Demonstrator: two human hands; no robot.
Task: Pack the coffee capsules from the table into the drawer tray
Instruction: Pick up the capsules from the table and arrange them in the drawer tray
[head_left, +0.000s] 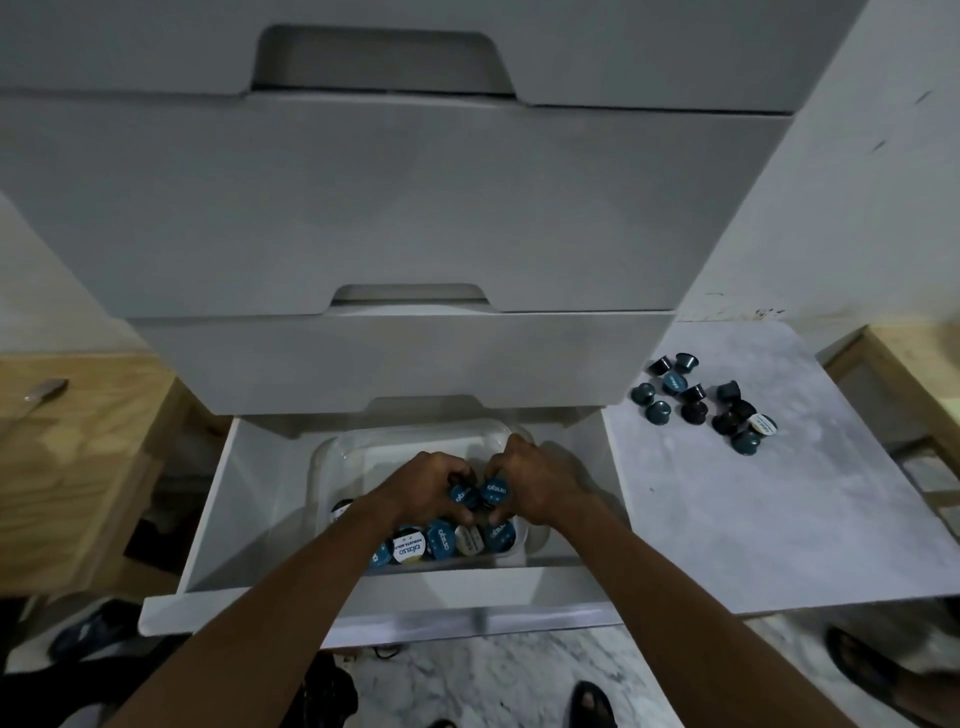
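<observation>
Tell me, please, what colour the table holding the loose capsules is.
White with faint grey marbling, seen in the head view: table, capsules.

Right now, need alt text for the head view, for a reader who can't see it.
Both hands, left hand and right hand, each place a blue-lidded coffee capsule into a clear plastic tray inside the open white drawer, above a row of capsules already packed. A cluster of loose capsules waits on the marble table to the right.

Inside the tray, both hands' fingers curl out of sight among the capsules, whose lid print is too blurred to read.
</observation>
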